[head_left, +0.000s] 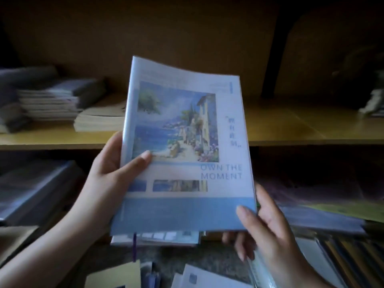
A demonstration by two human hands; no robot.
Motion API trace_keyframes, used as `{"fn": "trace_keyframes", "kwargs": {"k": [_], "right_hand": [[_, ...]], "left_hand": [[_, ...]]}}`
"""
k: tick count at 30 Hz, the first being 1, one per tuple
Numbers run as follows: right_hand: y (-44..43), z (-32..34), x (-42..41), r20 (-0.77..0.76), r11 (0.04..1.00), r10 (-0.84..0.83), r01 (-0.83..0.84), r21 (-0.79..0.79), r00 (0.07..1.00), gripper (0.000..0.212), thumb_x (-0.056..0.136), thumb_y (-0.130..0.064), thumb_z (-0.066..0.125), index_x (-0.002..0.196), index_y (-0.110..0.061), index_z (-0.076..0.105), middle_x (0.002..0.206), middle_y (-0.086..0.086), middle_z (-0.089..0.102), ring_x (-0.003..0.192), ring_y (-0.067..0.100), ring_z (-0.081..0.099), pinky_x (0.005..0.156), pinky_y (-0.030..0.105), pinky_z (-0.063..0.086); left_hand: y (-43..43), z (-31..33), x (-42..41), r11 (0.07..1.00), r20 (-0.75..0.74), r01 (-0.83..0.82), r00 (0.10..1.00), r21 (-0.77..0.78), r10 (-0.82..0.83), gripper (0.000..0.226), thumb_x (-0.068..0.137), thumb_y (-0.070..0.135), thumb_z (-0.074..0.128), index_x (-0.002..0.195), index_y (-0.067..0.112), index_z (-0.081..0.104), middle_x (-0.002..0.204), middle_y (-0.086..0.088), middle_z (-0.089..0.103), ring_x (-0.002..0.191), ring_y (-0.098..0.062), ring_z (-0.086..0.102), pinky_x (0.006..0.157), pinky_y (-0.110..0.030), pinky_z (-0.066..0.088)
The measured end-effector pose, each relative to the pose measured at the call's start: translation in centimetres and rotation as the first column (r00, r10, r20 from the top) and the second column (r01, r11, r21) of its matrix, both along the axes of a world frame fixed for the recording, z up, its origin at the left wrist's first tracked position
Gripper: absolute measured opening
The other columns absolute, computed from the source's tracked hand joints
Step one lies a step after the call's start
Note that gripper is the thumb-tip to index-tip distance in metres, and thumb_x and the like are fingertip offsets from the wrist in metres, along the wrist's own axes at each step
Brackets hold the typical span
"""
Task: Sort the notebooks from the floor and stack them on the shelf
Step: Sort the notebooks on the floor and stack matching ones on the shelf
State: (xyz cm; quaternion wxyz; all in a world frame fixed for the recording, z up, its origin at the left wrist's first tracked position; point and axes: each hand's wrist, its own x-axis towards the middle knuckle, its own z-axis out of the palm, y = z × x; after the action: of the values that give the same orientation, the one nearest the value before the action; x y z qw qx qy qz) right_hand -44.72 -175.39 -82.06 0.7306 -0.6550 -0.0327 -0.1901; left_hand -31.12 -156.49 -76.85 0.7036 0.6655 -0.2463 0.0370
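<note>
A blue-and-white notebook [187,142] with a seaside painting and the words "OWN THE MOMENT" is held up in front of the wooden shelf [291,129]. My left hand [112,169] grips its left edge, thumb lying across the cover. My right hand [268,229] holds the lower right corner, thumb on the cover and fingers underneath. A second notebook [164,236] with a purple ribbon shows just beneath the first. More notebooks [197,277] lie on the floor below.
On the shelf's left side sit a stack of grey-covered notebooks [56,98] and a pale stack [97,119]. The lower shelf holds folders [35,190] at left and flat books [322,213] at right. Dark items stand at the far right of the shelf.
</note>
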Motion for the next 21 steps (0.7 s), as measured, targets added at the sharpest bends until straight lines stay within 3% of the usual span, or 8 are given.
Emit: {"fn": "trace_keyframes", "kwargs": {"k": [2, 5, 8, 11, 14, 18, 20, 21], "right_hand": [[-1.2, 1.5, 1.4, -0.014, 0.999, 0.000, 0.000, 0.035, 1.000, 0.039, 0.082, -0.014, 0.055, 0.119, -0.024, 0.058, 0.072, 0.008, 0.067, 0.044, 0.013, 0.053, 0.034, 0.017, 0.036], [-3.4, 3.3, 3.6, -0.072, 0.994, -0.055, 0.061, 0.089, 0.996, 0.023, 0.088, -0.014, 0.052, 0.100, -0.021, 0.069, 0.061, 0.017, 0.061, 0.038, 0.015, 0.047, 0.034, 0.018, 0.034], [-5.3, 3.2, 5.2, -0.138, 0.975, -0.169, 0.186, 0.120, 0.976, 0.025, 0.096, -0.011, 0.041, 0.095, -0.014, 0.066, 0.050, 0.014, 0.057, 0.032, 0.013, 0.044, 0.033, 0.014, 0.031], [-5.6, 2.6, 6.0, -0.148, 0.964, -0.215, 0.234, 0.129, 0.965, 0.024, 0.098, -0.012, 0.038, 0.100, -0.014, 0.062, 0.050, 0.011, 0.057, 0.035, 0.012, 0.046, 0.034, 0.015, 0.033], [-5.4, 2.2, 6.7, -0.110, 0.960, -0.247, 0.258, 0.109, 0.963, 0.021, 0.098, -0.015, 0.038, 0.100, -0.012, 0.059, 0.050, 0.007, 0.059, 0.039, 0.011, 0.048, 0.037, 0.017, 0.036], [-6.2, 1.8, 7.3, -0.096, 0.934, -0.315, 0.291, -0.206, 0.944, 0.039, 0.089, -0.038, 0.047, 0.118, -0.013, 0.056, 0.057, -0.006, 0.054, 0.047, 0.008, 0.047, 0.043, 0.017, 0.036], [-6.7, 1.6, 7.0, -0.021, 0.751, -0.481, 0.400, -0.525, 0.877, 0.070, 0.078, -0.060, 0.046, 0.136, -0.020, 0.042, 0.074, -0.012, 0.052, 0.059, 0.007, 0.050, 0.051, 0.020, 0.041], [-6.8, 1.7, 6.7, 0.091, 0.556, -0.566, 0.461, -0.692, 0.819, 0.074, 0.079, -0.064, 0.042, 0.140, -0.023, 0.034, 0.084, -0.010, 0.051, 0.064, 0.007, 0.052, 0.051, 0.021, 0.042]], "left_hand": [[-1.8, 1.7, 0.4, 0.996, -0.028, 0.019, 0.999, -0.086, -0.021, 0.042, 0.084, -0.001, 0.058, 0.122, 0.016, 0.055, 0.098, 0.007, 0.072, 0.072, -0.003, 0.068, 0.056, -0.016, 0.053], [-3.1, 1.9, 1.7, 0.999, -0.141, -0.005, 0.990, -0.054, -0.003, 0.069, 0.080, 0.007, 0.067, 0.136, 0.035, 0.039, 0.128, 0.006, 0.056, 0.072, -0.003, 0.069, 0.050, -0.017, 0.052], [-3.3, 0.9, 2.2, 0.973, -0.131, 0.068, 0.991, 0.220, -0.040, 0.079, 0.049, 0.043, 0.086, 0.115, 0.058, 0.045, 0.149, -0.006, 0.030, 0.110, -0.024, 0.061, 0.073, -0.038, 0.059], [-3.3, -0.5, 2.3, 0.774, 0.137, -0.040, 0.989, 0.632, -0.061, 0.075, 0.044, 0.080, 0.066, 0.113, 0.061, 0.043, 0.152, 0.014, 0.018, 0.132, -0.020, 0.034, 0.096, -0.046, 0.049], [-3.6, -1.0, 2.8, 0.597, 0.598, -0.448, 0.799, 0.666, -0.066, 0.060, 0.073, 0.069, 0.044, 0.120, 0.037, 0.061, 0.143, -0.004, 0.044, 0.131, -0.031, 0.037, 0.098, -0.055, 0.037], [-4.0, -1.0, 4.0, 0.582, 0.707, -0.526, 0.696, 0.620, -0.125, 0.042, 0.089, 0.036, 0.040, 0.115, 0.020, 0.068, 0.120, 0.002, 0.066, 0.112, -0.020, 0.061, 0.095, -0.037, 0.043], [-4.3, -0.7, 4.1, 0.552, 0.757, -0.587, 0.641, 0.592, -0.130, 0.040, 0.089, 0.032, 0.040, 0.112, 0.017, 0.070, 0.114, 0.001, 0.068, 0.101, -0.020, 0.066, 0.091, -0.035, 0.047], [-4.5, -0.5, 4.1, 0.527, 0.769, -0.609, 0.623, 0.593, -0.146, 0.040, 0.089, 0.031, 0.040, 0.109, 0.016, 0.071, 0.111, 0.000, 0.070, 0.095, -0.020, 0.068, 0.087, -0.033, 0.050]]}}
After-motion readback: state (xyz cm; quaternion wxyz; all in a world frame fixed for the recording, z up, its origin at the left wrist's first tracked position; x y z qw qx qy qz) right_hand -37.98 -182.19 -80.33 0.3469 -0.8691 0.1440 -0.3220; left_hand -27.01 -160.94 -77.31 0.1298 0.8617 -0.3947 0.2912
